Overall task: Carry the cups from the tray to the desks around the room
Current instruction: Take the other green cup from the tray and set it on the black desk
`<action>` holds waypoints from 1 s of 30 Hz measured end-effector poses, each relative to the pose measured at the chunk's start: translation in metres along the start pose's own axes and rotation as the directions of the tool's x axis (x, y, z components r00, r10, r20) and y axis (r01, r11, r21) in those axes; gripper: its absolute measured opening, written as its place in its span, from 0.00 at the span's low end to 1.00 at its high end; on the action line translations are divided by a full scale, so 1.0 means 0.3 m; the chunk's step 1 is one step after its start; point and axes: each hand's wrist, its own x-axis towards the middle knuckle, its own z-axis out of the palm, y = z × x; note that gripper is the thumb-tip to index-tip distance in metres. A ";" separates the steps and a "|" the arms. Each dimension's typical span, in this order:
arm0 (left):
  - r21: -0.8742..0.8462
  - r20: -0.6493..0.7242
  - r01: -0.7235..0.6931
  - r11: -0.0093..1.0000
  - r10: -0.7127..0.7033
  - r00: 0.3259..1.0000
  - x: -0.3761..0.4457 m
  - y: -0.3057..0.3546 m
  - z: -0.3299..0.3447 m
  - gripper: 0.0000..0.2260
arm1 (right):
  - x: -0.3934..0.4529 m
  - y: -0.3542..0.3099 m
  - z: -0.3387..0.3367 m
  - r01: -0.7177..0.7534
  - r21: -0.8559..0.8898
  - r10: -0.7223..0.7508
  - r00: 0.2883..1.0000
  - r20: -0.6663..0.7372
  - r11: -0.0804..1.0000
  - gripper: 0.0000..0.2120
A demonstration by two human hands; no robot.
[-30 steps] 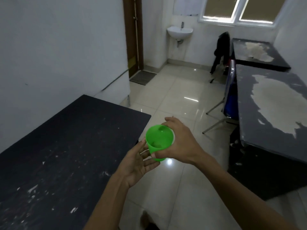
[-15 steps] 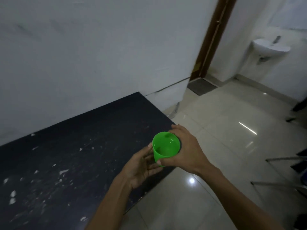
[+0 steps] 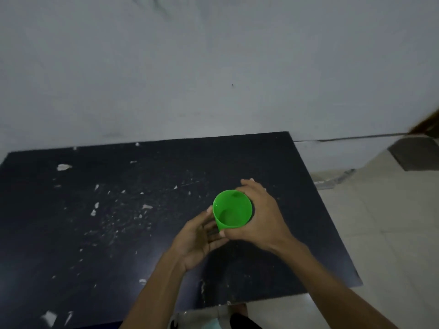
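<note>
no brand, label or writing could be read on anything in the view. the green cup stood upright in the air above the black desk, its mouth open to the camera; the inside looked plain green, and whether any liquid was in it could not be told. the right hand gripped the cup from its right side, with the fingers curled around the far wall and the thumb pressed on the near wall, just under the rim. the left hand was under and to the left of the cup, palm turned up, its fingers loosely stretched toward the cup's lower part; the thumb tip came to the rim on the left side, but whether the fingers really touched the bottom could not be told. under both hands the desk top showed many white chips and scratches, mostly to the left of the left fingers. beyond the fingertips was a pale wall, and to the right of the right hand a light tiled floor.
</note>
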 end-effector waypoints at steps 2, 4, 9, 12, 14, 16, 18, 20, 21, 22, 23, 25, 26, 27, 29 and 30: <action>-0.041 -0.047 -0.031 0.999 0.029 0.998 0.019 0.001 -0.021 0.15 | 0.048 0.020 0.022 0.026 0.007 -0.026 0.998 0.055 1.000 0.37; -0.083 -0.091 -0.057 0.995 0.049 0.995 0.033 -0.003 -0.041 0.14 | 0.082 0.045 0.048 0.039 0.022 -0.041 0.995 0.095 0.999 0.37; -0.140 -0.185 -0.099 0.985 0.072 0.980 0.067 -0.020 -0.069 0.14 | 0.127 0.120 0.111 0.044 0.034 -0.048 0.988 0.149 0.998 0.40; -0.152 -0.225 -0.110 0.982 0.074 0.972 0.088 -0.036 -0.084 0.16 | 0.139 0.162 0.150 0.018 0.061 -0.027 0.987 0.156 0.998 0.39; -0.163 -0.243 -0.112 0.980 0.070 0.967 0.104 -0.041 -0.098 0.18 | 0.145 0.187 0.179 0.005 0.075 -0.016 0.990 0.142 0.997 0.38; -0.174 -0.249 -0.111 0.978 0.065 0.966 0.122 -0.041 -0.113 0.17 | 0.149 0.208 0.210 0.001 0.074 -0.010 0.993 0.122 0.997 0.37; -0.167 -0.259 -0.103 0.981 0.057 0.964 0.142 -0.041 -0.133 0.15 | 0.151 0.228 0.243 -0.011 0.077 0.003 0.994 0.109 0.997 0.36; -0.153 -0.266 -0.095 0.984 0.051 0.962 0.151 -0.043 -0.149 0.14 | 0.147 0.240 0.270 -0.025 0.092 0.016 0.995 0.102 0.995 0.36; -0.146 -0.271 -0.092 0.985 0.049 0.961 0.158 -0.043 -0.160 0.13 | 0.148 0.248 0.285 -0.034 0.098 0.024 0.994 0.102 0.995 0.36; -0.135 -0.280 -0.088 0.987 0.047 0.959 0.162 -0.043 -0.170 0.13 | 0.150 0.256 0.300 -0.040 0.100 0.030 0.994 0.101 0.994 0.36; -0.119 -0.293 -0.084 0.989 0.046 0.955 0.164 -0.042 -0.180 0.13 | 0.150 0.262 0.314 -0.046 0.102 0.035 0.994 0.101 0.994 0.36; -0.083 -0.333 -0.078 0.993 0.046 0.942 0.165 -0.036 -0.199 0.16 | 0.152 0.277 0.339 -0.060 0.103 0.050 0.994 0.098 0.993 0.36; -0.073 -0.359 -0.078 0.994 0.047 0.932 0.166 -0.032 -0.210 0.18 | 0.154 0.284 0.350 -0.068 0.101 0.058 0.993 0.098 0.993 0.36; -0.070 -0.385 -0.079 0.994 0.046 0.922 0.167 -0.029 -0.222 0.21 | 0.155 0.291 0.362 -0.078 0.099 0.068 0.993 0.098 0.992 0.36; -0.066 -0.425 -0.087 0.994 0.051 0.904 0.168 -0.022 -0.245 0.21 | 0.160 0.304 0.380 -0.095 0.096 0.086 0.992 0.094 0.991 0.36; -0.061 -0.442 -0.091 0.994 0.055 0.896 0.169 -0.019 -0.255 0.20 | 0.164 0.309 0.388 -0.100 0.094 0.091 0.991 0.093 0.991 0.36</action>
